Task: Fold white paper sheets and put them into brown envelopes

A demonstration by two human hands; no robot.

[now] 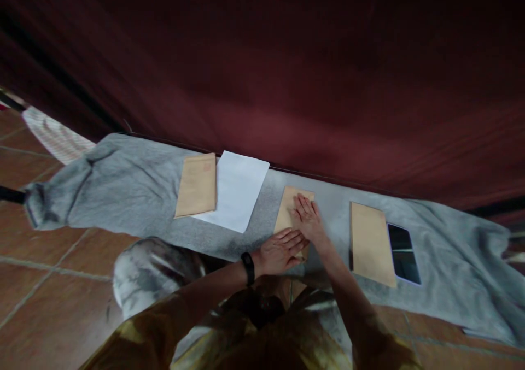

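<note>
The left hand (280, 251) and right hand (308, 219) lie flat, fingers extended, gripping nothing, on the middle tan rectangular paper envelope (286, 210) atop long grey cloth (333, 212); seemingly smoothing, which next calls for even pressure.

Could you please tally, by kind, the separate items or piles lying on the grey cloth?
Flat tan rectangular paper envelopes, each spot counted once as some may be stacked: 3
White rectangular paper, one sheet or a neat pile: 1
Dark-screened phone with a lilac edge: 1
Total: 5
</note>
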